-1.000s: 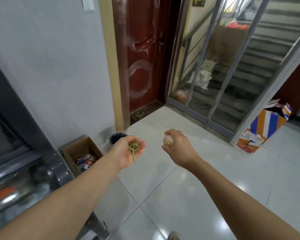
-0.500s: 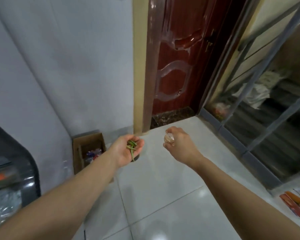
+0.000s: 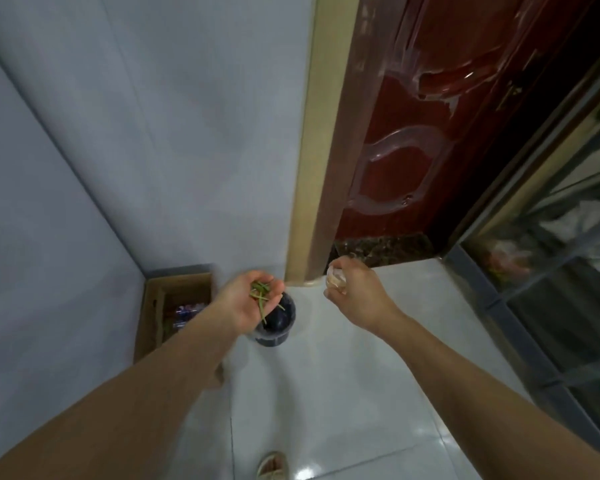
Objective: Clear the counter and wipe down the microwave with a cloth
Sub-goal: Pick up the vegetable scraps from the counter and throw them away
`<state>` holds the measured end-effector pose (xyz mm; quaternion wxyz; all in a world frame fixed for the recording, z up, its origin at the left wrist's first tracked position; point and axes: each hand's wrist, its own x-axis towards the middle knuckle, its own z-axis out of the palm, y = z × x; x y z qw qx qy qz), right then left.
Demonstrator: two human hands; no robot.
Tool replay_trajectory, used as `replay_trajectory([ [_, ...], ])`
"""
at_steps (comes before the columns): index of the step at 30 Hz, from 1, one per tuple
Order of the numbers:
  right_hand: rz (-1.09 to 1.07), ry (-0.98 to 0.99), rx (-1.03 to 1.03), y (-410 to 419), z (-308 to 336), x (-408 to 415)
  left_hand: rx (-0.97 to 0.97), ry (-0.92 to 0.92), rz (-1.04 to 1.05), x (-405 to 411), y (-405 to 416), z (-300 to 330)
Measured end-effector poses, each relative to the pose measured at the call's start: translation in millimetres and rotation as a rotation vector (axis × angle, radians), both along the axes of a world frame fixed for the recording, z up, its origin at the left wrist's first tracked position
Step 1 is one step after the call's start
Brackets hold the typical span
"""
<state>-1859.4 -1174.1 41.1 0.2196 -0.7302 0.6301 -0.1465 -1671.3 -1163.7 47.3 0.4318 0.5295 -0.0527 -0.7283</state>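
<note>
My left hand [image 3: 246, 301] lies palm up, cupped, with a few green vegetable scraps [image 3: 261, 295] resting in the palm. It hovers right over a small dark bin [image 3: 280, 323] that stands on the floor by the wall corner. My right hand [image 3: 355, 292] is curled round a pale crumpled scrap, possibly garlic skin or plastic [image 3: 336, 278], and hangs to the right of the bin. The microwave and counter are out of sight.
A brown cardboard box [image 3: 153, 306] with wrappers inside sits against the wall left of the bin. A dark red door [image 3: 413, 133] and a glass partition [image 3: 551, 271] stand ahead and right. My sandalled foot [image 3: 272, 465] is on the white tiled floor.
I have walked closer to the corner and looked further down. The bin now sits directly beneath my left hand, and the steel counter has left the view.
</note>
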Motion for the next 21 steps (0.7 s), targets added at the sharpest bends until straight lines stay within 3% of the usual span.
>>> replay_trajectory([
  [8,0.136,-0.051,0.021,-106,-15,-11,-0.005,-0.020,0.090,-10,-81,-14],
  [21,0.589,-0.066,0.035,-288,-25,-62,0.022,0.066,0.521,-99,-182,-16],
])
